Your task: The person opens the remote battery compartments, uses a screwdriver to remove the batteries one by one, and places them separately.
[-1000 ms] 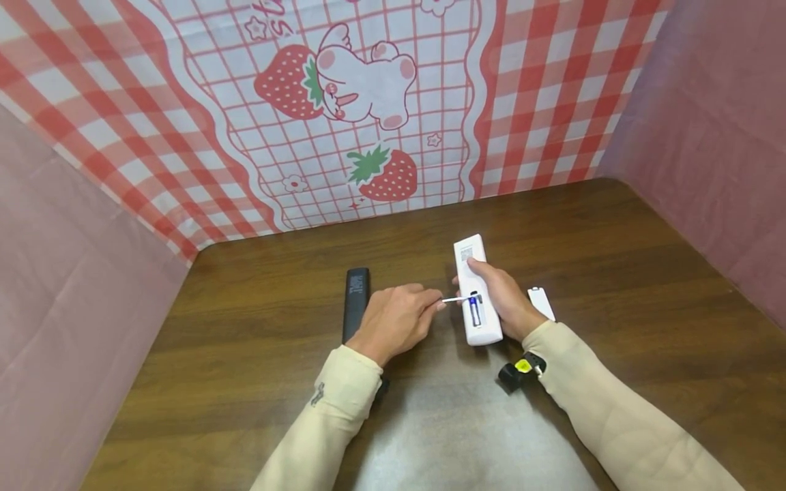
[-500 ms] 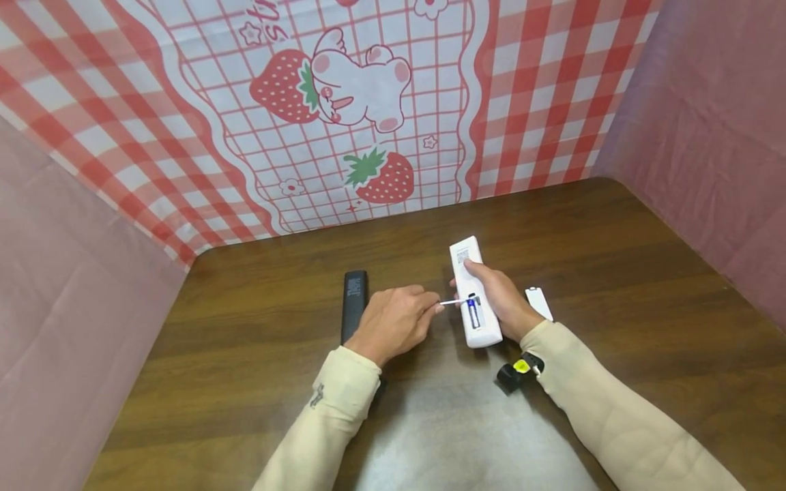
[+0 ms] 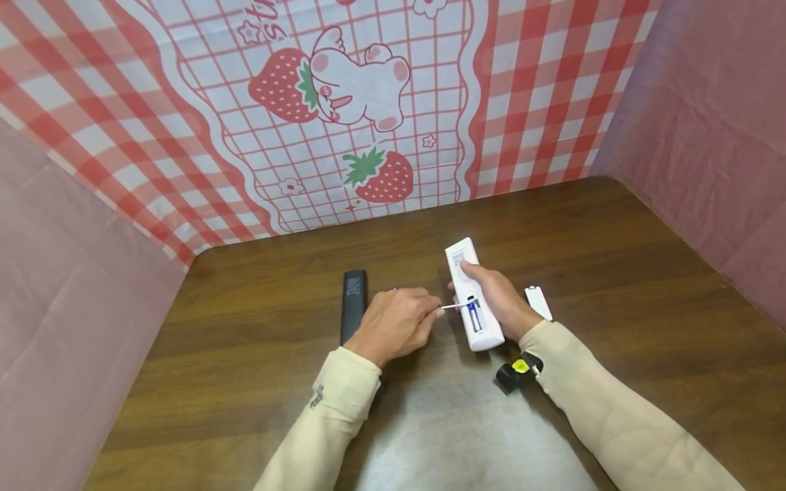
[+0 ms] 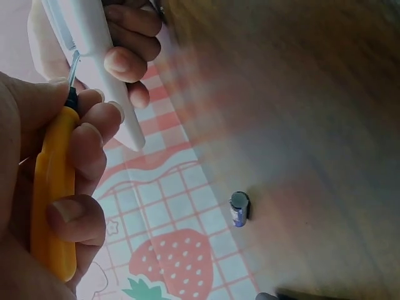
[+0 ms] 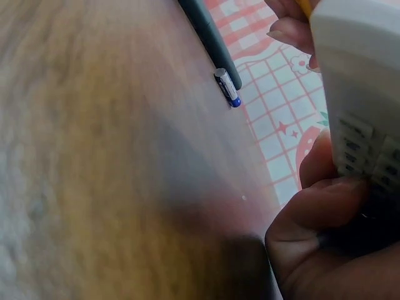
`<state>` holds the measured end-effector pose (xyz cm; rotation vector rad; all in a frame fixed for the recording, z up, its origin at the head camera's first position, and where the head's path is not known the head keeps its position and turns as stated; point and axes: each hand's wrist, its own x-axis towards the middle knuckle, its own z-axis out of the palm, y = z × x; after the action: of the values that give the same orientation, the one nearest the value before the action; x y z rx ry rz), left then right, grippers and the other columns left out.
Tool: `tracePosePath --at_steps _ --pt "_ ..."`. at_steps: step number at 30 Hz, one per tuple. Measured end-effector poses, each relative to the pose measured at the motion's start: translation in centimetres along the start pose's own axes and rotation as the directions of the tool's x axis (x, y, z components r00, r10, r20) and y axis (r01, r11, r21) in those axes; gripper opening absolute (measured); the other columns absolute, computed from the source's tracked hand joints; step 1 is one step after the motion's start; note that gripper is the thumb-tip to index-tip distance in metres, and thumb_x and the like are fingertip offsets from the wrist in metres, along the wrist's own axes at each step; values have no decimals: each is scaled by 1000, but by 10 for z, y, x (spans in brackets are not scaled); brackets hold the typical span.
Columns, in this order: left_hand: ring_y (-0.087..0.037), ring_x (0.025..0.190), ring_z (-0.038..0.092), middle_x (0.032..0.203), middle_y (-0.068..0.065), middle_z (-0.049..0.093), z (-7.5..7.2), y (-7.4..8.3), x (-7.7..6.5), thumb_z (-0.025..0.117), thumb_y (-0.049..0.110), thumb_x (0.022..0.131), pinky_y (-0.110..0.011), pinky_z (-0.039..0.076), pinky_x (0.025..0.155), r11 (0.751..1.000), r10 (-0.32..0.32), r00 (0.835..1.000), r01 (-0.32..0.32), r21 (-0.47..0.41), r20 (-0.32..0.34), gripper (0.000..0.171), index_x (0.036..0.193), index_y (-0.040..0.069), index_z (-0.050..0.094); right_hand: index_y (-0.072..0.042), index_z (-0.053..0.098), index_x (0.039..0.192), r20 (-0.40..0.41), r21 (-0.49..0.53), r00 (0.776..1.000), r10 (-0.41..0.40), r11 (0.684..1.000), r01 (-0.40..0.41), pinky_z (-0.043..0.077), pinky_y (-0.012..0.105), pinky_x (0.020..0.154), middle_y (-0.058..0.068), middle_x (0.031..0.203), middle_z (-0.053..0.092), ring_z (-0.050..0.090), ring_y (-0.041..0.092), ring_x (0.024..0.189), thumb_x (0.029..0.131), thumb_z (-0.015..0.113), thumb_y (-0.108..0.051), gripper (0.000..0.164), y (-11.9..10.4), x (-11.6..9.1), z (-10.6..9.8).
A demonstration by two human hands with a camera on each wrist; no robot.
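In my left hand (image 3: pixel 399 320) I grip a screwdriver by its yellow handle (image 4: pixel 56 187), seen in the left wrist view. Its thin shaft (image 3: pixel 453 306) reaches right into the open battery compartment of a white remote control (image 3: pixel 462 273). My right hand (image 3: pixel 502 296) holds that remote back side up, thumb along its back. One blue battery (image 3: pixel 475 319) lies in the compartment, with the screwdriver tip at its upper end. The right wrist view shows the remote's buttons (image 5: pixel 356 147) underneath, near my curled fingers.
A loose blue and white battery (image 5: pixel 227 87) lies on the wooden table (image 3: pixel 245 354), beside a black remote control (image 3: pixel 354 300), which my left hand partly hides. The white battery cover (image 3: pixel 539 302) lies right of my right hand. A checked strawberry cloth (image 3: pixel 381 88) hangs behind.
The white remote has shifted slightly left and tilted a little more. The screwdriver shaft has lowered slightly with it. A bit of the loose battery now shows behind my left hand.
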<state>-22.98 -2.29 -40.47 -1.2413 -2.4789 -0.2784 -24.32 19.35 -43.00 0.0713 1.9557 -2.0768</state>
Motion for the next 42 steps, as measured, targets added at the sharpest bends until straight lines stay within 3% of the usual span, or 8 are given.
tracePosePath --at_steps 11,21,32,42 --pt "-9 58 52 75 9 57 1 -1 -2 62 25 99 -30 44 50 999 22 1000 -22 -26 -13 15 92 18 73 9 51 129 -1 -11 1000 -9 1000 9 51 29 63 14 95 65 63 15 74 104 42 -52 66 2 1 2" --pt "-10 61 57 77 7 61 2 -2 -5 61 23 99 -31 47 53 998 43 999 -44 -48 -21 16 95 16 74 9 52 129 2 -12 1000 -10 1000 10 51 29 62 17 98 66 63 15 73 105 42 -51 65 1 0 3" --pt "-6 60 51 76 8 59 0 -3 -4 61 23 99 -26 44 52 995 38 999 -39 -89 -11 16 96 15 75 7 52 130 -6 -27 1000 1 1000 -1 51 29 63 18 100 65 64 16 74 104 41 -53 67 1 0 3" --pt "-4 59 48 74 9 58 0 -5 -5 61 24 100 -23 41 52 993 38 999 -40 -109 -21 17 94 15 74 10 52 128 14 -15 1000 11 1000 -10 52 30 64 13 92 65 63 17 75 104 42 -52 67 -1 -2 3"
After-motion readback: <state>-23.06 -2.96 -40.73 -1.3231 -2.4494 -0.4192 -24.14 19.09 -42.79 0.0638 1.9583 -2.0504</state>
